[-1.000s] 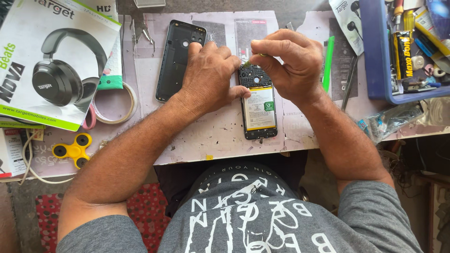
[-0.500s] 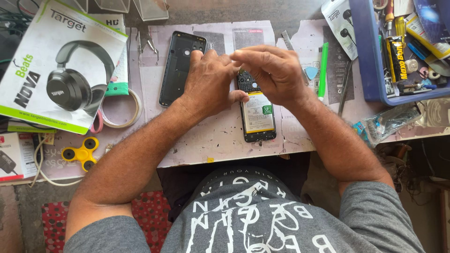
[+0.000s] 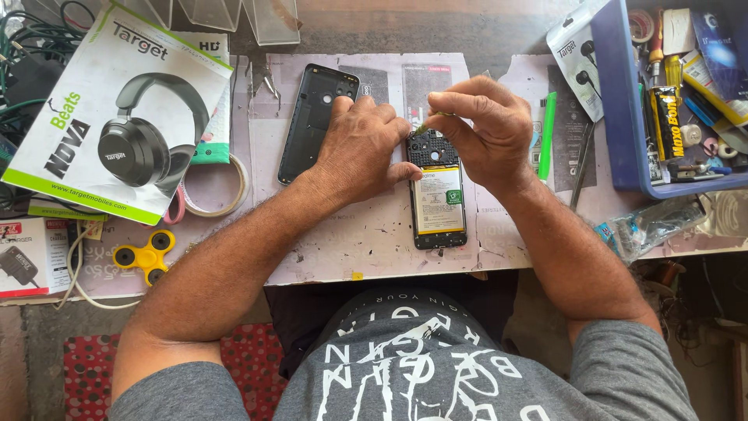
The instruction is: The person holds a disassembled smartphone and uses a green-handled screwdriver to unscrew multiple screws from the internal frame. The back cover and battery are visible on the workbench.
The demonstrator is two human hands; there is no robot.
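Black, with its back removed and a white battery exposed, the opened smartphone (image 3: pixel 438 191) is pinned on the paper-covered counter (image 3: pixel 366 242) by the left hand (image 3: pixel 360 144), while a small yellowish part, seemingly being lifted out and needing steady care, is pinched by the right hand (image 3: pixel 481 125) above its top end.

Headphone box (image 3: pixel 117 117) at ten o'clock. Yellow fidget spinner (image 3: pixel 146 256) at eight o'clock, tape roll (image 3: pixel 212 187) just above it. Green pen (image 3: pixel 548 136) at two o'clock. Blue tray (image 3: pixel 615 101) of tools at upper right, earphone packet (image 3: pixel 575 66) alongside.
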